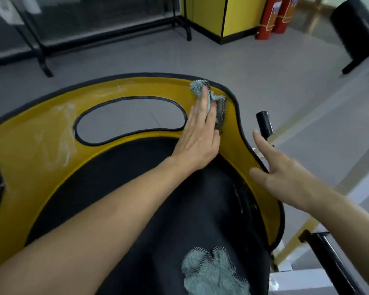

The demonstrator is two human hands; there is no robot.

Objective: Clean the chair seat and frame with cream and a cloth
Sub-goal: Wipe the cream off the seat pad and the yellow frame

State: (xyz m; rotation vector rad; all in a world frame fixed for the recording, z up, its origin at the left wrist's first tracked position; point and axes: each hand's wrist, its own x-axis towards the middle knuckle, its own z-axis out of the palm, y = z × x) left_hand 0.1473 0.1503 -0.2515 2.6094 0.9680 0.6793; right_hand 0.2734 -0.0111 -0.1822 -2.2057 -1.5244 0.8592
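Closest to you, at the bottom edge of the view, a spare grey-green cloth (213, 273) with a dotted mesh border lies crumpled on the chair's black seat (136, 188). A glossy black bar (332, 262) angles in just right of it, outside the chair.

Your left forearm crosses the seat from the lower left towards the upper right. Your right hand (283, 171) comes in from the right at the chair's right side. Its fingers are straight and spread and it holds nothing. The thumb lies over the yellow face and the other fingers reach past the black rim. Whether it bears on the rim cannot be told.

Farther up, your left hand (198, 137) is laid flat, fingers straight and close together, pressing the working cloth (197, 88) against the yellow frame (41, 167). That cloth sits at the upper right of the frame, just right of the kidney-shaped opening (128, 120). It bunches out beyond your fingertips and along the right side of your fingers. White cream streaks (60, 133) smear the yellow face left of the opening and along the top band above it. A black post (264, 123) stands just outside the frame's right rim, near your right index finger.

Beyond the chair lies grey floor (200, 54). On it, well apart from the chair, stand a black metal stand (41, 47) at the left and a yellow cabinet (211, 13) in the middle. Two red fire extinguishers (275, 15) are beside the cabinet, and a black stool (358, 33) is at the far right.
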